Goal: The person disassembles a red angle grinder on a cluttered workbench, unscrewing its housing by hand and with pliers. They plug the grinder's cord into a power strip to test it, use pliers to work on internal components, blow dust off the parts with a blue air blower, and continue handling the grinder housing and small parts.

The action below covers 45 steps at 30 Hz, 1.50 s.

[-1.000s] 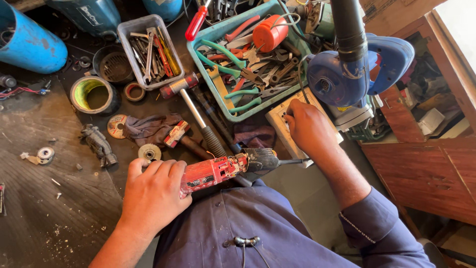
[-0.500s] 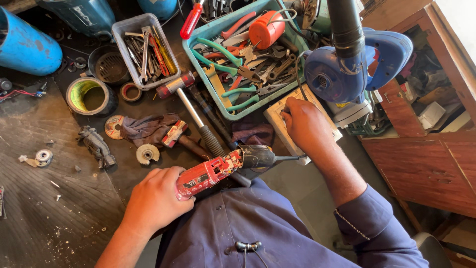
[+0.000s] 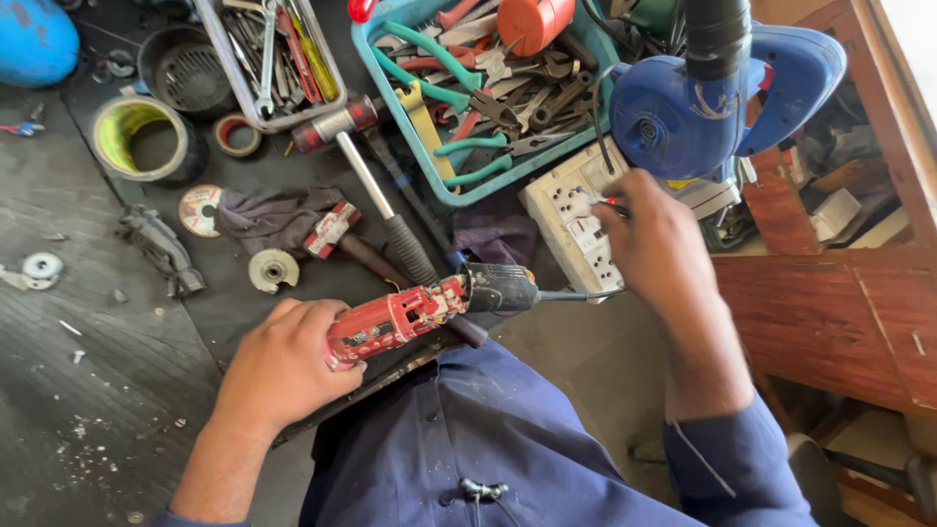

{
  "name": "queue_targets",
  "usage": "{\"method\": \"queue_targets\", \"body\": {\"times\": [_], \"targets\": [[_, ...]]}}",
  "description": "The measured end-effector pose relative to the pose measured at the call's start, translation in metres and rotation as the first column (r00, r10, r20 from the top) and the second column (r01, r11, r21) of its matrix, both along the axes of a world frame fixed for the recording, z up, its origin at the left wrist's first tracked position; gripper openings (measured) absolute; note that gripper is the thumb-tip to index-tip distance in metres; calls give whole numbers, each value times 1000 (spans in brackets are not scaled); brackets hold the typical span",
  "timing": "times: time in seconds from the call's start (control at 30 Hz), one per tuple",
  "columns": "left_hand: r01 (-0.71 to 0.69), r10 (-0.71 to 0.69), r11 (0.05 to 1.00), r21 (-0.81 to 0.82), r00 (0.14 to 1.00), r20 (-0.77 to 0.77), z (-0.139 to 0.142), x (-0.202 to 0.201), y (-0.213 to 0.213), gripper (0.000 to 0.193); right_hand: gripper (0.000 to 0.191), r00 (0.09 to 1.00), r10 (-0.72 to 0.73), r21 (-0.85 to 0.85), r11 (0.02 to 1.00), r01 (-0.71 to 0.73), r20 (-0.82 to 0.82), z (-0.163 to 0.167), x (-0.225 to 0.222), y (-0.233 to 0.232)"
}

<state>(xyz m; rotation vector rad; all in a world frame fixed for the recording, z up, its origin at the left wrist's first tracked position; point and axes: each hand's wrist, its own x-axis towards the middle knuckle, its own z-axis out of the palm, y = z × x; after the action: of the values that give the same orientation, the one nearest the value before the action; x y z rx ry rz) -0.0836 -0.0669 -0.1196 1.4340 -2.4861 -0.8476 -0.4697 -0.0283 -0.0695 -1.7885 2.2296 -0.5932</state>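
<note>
Red plastic housing of the small power tool (image 3: 405, 317) with a black front end lies across the person's lap, over the blue work clothes (image 3: 508, 439). The left hand (image 3: 283, 366) has a closed grip around its rear end. The right hand (image 3: 659, 244) rests with its fingers on the white multi-socket extension board (image 3: 566, 210), pinching a small red-tipped part; beside it stand the blue blower (image 3: 693, 102) and the teal plastic tray of pliers (image 3: 468, 88).

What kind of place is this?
Probably a power-tool repair workshop: a teal crate of pliers, a blue blower, and the left hand holding an opened red power tool.
</note>
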Motion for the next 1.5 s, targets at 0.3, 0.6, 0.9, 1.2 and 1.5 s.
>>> {"method": "queue_targets", "body": {"times": [0.3, 0.6, 0.9, 1.2, 1.5], "targets": [[26, -26, 999, -28, 999, 27, -6, -15, 26, 59, 18, 994, -112, 93, 989, 112, -5, 2, -15, 80], [34, -35, 995, -90, 999, -5, -10, -21, 37, 58, 17, 993, 19, -17, 1000, -21, -117, -34, -26, 97], [4, -12, 995, -104, 997, -75, -9, -25, 40, 57, 16, 990, 91, 35, 995, -88, -104, -30, -30, 95], [-27, 15, 996, -87, 991, -132, -9, -28, 41, 58, 15, 987, 103, 124, 988, -88, -122, -20, -34, 92], [-24, 6, 990, -136, 992, -130, -14, -30, 45, 57, 14, 981, 153, 171, 976, -131, -120, -21, -32, 80]]}}
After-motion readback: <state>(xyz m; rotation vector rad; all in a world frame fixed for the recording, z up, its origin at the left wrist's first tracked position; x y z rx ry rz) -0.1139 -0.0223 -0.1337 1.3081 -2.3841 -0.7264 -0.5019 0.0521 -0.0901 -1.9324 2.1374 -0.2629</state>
